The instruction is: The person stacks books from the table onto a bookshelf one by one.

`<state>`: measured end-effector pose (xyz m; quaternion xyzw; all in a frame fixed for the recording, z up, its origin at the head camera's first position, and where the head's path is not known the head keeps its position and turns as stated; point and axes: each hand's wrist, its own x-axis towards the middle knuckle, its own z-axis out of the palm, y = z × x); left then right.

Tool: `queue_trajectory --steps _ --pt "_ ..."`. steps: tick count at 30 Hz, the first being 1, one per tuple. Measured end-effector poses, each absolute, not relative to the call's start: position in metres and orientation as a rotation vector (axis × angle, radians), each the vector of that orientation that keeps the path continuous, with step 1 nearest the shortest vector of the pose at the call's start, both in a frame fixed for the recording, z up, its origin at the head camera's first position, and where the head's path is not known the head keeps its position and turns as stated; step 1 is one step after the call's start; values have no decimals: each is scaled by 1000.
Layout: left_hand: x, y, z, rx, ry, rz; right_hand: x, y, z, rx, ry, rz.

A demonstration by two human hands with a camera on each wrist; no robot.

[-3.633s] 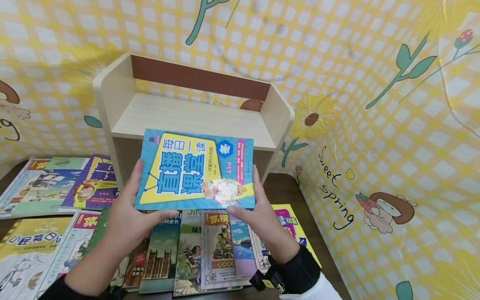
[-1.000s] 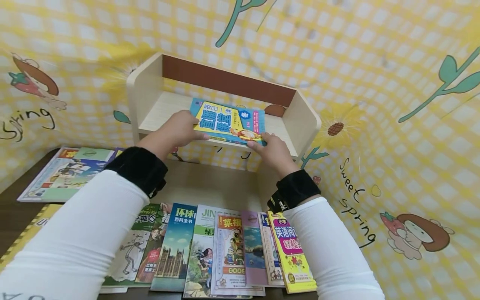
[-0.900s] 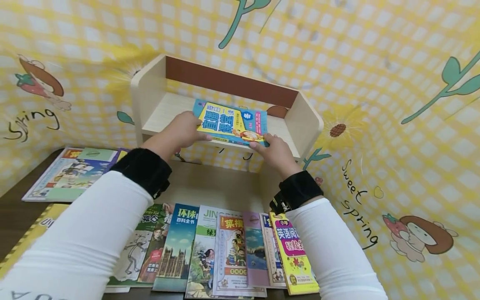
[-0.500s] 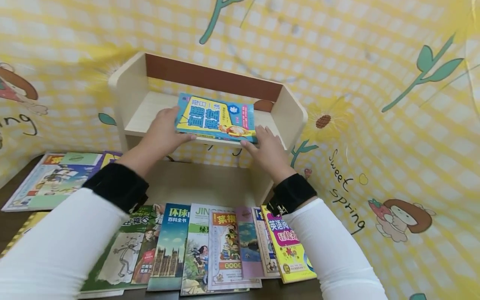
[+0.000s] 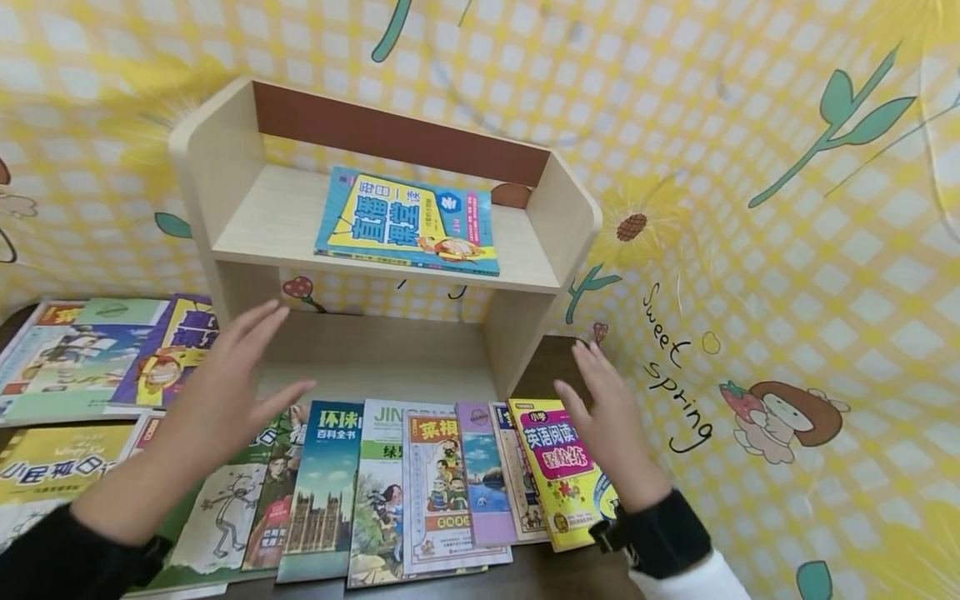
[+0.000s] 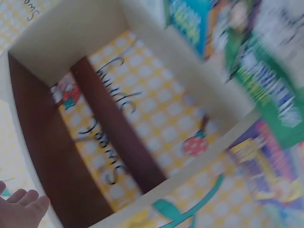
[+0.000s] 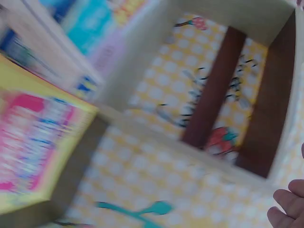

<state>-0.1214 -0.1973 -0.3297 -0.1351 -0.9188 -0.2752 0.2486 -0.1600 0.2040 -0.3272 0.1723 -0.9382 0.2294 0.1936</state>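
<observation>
A blue and yellow book (image 5: 408,221) lies flat on the upper board of the small wooden bookshelf (image 5: 198,179), its spine toward the front edge. My left hand (image 5: 217,392) hangs in the air in front of the shelf's left side, fingers spread and holding nothing. Over on the right, my right hand (image 5: 611,429) is above the yellow English reading book (image 5: 566,475), fingers extended and nothing in them. Fingertips of the left hand show at the left wrist view's lower left corner, those of the right hand at the right wrist view's lower right.
Several books, including a blue encyclopedia (image 5: 322,492) and a comic-style book (image 5: 450,492), lie overlapping in a row before the shelf. More books, such as a purple one (image 5: 165,358), lie at the left on the dark table (image 5: 551,575). A checked yellow cloth (image 5: 750,275) covers the walls.
Both hands carried the blue and yellow book onto the upper board and let it go. They have since drawn back, down and apart.
</observation>
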Motion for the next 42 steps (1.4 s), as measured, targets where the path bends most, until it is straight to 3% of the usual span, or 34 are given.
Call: queue_trajectory --steps 6,14,22,42 --pt "-96 -198 -371 -347 -2558 -754 -143 231 -375 54 -2867 833" --pt "-80 -176 -411 -336 -2714 -806 -153 275 -428 -541 -3246 707" --pt "-70 -159 -434 -364 -2723 -838 -158 301 -447 -613 -3389 617" --pt "-59 -144 -461 -407 -2773 -888 -176 301 -462 -747 -3432 641"
